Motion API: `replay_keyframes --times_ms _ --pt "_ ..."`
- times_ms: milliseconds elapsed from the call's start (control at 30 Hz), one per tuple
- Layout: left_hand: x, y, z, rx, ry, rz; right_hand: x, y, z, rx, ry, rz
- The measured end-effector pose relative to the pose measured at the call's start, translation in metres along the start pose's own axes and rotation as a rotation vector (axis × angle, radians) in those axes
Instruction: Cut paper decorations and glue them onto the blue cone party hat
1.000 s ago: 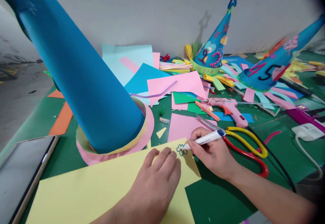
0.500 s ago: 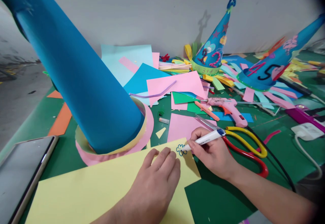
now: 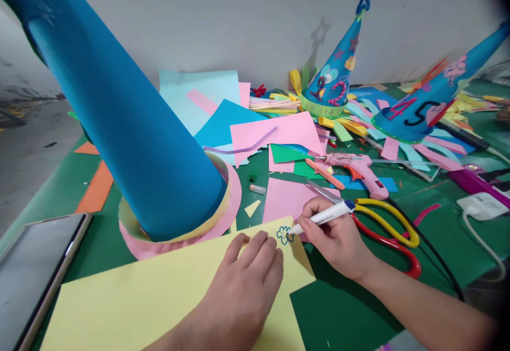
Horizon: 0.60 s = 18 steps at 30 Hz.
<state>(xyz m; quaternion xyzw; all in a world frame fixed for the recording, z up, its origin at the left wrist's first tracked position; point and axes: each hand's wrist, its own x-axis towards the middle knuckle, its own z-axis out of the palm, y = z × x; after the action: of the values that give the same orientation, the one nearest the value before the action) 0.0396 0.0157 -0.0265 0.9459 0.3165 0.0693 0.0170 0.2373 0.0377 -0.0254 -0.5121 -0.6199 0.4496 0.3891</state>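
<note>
Pen (image 3: 323,216) shifted, clamped in right grip (image 3: 338,242); scissors (image 3: 414,238) beside; left grip (image 3: 245,282) unclenched on paper (image 3: 147,287).

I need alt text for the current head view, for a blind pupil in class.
A right hand holds a white pen at a blue flower outline on yellow paper; the left hand rests on the paper. A large blue cone is at left, scissors and a pink glue gun lie nearby, and two decorated blue cones are behind on the green table.

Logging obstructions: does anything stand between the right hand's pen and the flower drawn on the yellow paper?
Nothing visible does: the right hand holds the pen, tip at the flower; the left hand lies beside it.
</note>
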Motion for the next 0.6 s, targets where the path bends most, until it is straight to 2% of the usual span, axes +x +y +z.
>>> replay_keyframes --times_ms 467,600 --pt "0.0014 0.0006 0.0002 0.02 0.024 0.005 -0.0002 -0.0003 0.001 -0.047 -0.092 -0.038" --pt "0.0011 -0.0003 -0.0005 0.013 0.005 0.009 0.001 -0.0011 0.0003 -0.034 -0.017 -0.027"
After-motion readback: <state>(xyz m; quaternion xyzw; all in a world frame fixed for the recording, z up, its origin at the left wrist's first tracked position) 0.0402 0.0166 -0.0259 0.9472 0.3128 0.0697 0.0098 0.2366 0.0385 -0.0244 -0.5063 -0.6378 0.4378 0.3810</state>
